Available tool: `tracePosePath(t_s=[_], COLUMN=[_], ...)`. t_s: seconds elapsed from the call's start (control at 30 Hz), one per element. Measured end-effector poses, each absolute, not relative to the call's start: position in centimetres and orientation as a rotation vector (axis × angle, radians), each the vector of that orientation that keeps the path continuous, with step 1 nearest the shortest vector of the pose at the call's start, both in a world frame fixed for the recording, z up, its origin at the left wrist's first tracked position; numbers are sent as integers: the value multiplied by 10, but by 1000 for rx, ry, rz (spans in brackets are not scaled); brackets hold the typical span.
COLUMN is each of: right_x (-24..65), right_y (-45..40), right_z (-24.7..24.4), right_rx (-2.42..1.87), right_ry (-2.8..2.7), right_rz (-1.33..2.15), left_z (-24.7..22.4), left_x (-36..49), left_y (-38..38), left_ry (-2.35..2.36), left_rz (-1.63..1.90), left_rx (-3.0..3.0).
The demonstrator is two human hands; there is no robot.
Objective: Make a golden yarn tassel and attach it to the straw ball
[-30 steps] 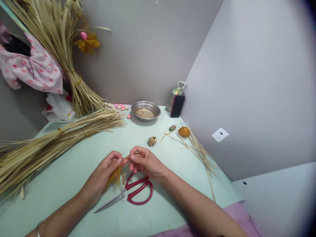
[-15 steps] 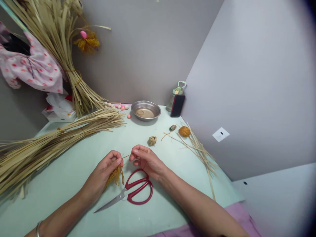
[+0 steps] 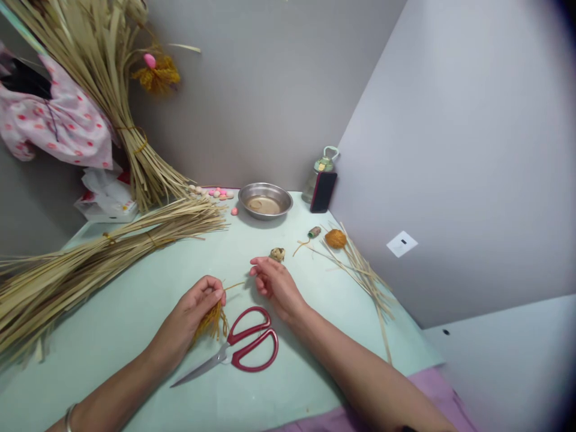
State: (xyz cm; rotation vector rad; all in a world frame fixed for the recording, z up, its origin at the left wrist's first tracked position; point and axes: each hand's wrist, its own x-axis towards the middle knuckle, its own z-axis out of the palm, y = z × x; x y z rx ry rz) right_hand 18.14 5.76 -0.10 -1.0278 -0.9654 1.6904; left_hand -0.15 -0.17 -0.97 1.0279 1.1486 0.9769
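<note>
My left hand pinches a mustard-yellow yarn tassel whose strands hang below the fingers. A short yarn end sticks out to the right from the pinch. My right hand is held above the table with its fingers apart and nothing visible in them, just right of that yarn end. Behind its fingers, a small round speckled thing is partly hidden. Scissors with red handles lie below both hands, blades pointing lower left.
Straw bundles lie at left and lean on the wall. At the back stand a metal bowl with water, pastel beads, a phone and a bottle. At right are a yarn ball, a small spool and loose straws.
My right hand has let go of the yarn end and moved right and slightly up, covering part of the speckled thing. My left hand keeps its pinch on the tassel.
</note>
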Motion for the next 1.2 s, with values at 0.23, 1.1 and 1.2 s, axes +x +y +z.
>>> tracePosePath(t_s=[0.23, 1.1, 1.2], right_x=[179, 176, 176], right_y=[43, 46, 45], right_z=[2, 0, 2], right_rx=[-920, -971, -974], right_ry=[-1926, -1575, -1590], right_rz=[1375, 1626, 1619], left_z=[-8, -6, -5], left_x=[5, 3, 3], left_y=[-4, -4, -4], left_ry=[1049, 1170, 1171], left_rz=[933, 953, 957], left_rx=[1063, 1062, 1066])
